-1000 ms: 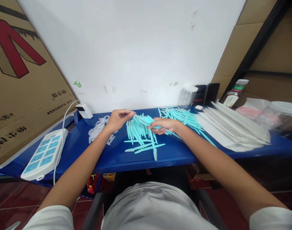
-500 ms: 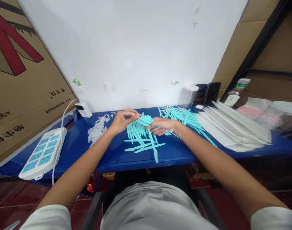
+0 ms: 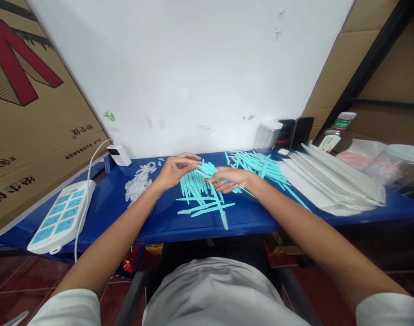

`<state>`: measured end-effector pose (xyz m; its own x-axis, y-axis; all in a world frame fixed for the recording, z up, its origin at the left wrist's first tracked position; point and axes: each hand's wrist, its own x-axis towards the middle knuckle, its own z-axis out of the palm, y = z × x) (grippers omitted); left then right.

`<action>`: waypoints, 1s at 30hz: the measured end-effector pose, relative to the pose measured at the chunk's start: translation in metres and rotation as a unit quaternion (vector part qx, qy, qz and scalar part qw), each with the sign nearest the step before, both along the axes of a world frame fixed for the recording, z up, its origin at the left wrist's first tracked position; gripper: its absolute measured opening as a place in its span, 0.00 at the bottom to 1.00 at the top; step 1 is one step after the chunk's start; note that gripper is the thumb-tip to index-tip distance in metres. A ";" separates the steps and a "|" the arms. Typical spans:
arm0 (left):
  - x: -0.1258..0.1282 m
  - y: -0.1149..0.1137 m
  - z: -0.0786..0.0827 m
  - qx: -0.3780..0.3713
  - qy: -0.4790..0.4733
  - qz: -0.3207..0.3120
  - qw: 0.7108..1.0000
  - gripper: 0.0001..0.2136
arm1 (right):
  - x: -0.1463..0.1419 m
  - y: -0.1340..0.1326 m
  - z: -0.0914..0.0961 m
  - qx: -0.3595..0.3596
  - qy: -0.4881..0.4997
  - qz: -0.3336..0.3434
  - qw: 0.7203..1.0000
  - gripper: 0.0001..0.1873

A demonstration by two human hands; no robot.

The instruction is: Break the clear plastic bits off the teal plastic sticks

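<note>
A heap of light-blue plastic sticks (image 3: 200, 190) lies in the middle of the blue table (image 3: 247, 217). My right hand (image 3: 229, 177) grips one light-blue stick, fingers curled round it, just above the heap. My left hand (image 3: 176, 169) pinches the near tip of that same stick with thumb and fingers. A second heap of light-blue sticks (image 3: 257, 165) lies behind my right wrist. Small clear plastic caps (image 3: 139, 183) are scattered to the left of my left hand.
White sleeves (image 3: 332, 181) are stacked at the right. A white power strip (image 3: 59, 217) with its cable lies at the left, a white charger (image 3: 118, 155) behind it. Clear jars (image 3: 269, 134), a bottle (image 3: 334, 131) and a phone (image 3: 302, 131) stand at the back right. Cardboard boxes (image 3: 30, 113) flank the table.
My left hand has moved right from the clear caps to meet my right hand at the stick's tip. My right hand has barely moved.
</note>
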<state>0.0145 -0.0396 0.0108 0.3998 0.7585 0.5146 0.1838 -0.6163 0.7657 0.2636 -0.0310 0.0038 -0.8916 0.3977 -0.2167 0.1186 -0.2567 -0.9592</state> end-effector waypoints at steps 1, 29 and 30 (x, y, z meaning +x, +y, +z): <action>0.001 0.000 0.000 0.003 -0.005 0.006 1.000 0.14 | 0.000 0.001 0.000 0.004 0.002 -0.006 1.000 0.16; 0.009 -0.008 -0.013 0.068 0.029 0.183 0.980 0.17 | 0.002 0.027 -0.008 -0.028 0.188 -0.402 0.896 0.18; 0.008 -0.007 -0.014 0.059 0.021 0.180 0.982 0.17 | 0.002 0.027 -0.009 -0.023 0.188 -0.403 0.895 0.18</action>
<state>0.0229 -0.0466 -0.0029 0.1388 0.7902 0.5969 0.4366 -0.5898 0.6794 0.2655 -0.0039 -0.0050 -0.3323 0.9432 0.0049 -0.4515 -0.1545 -0.8788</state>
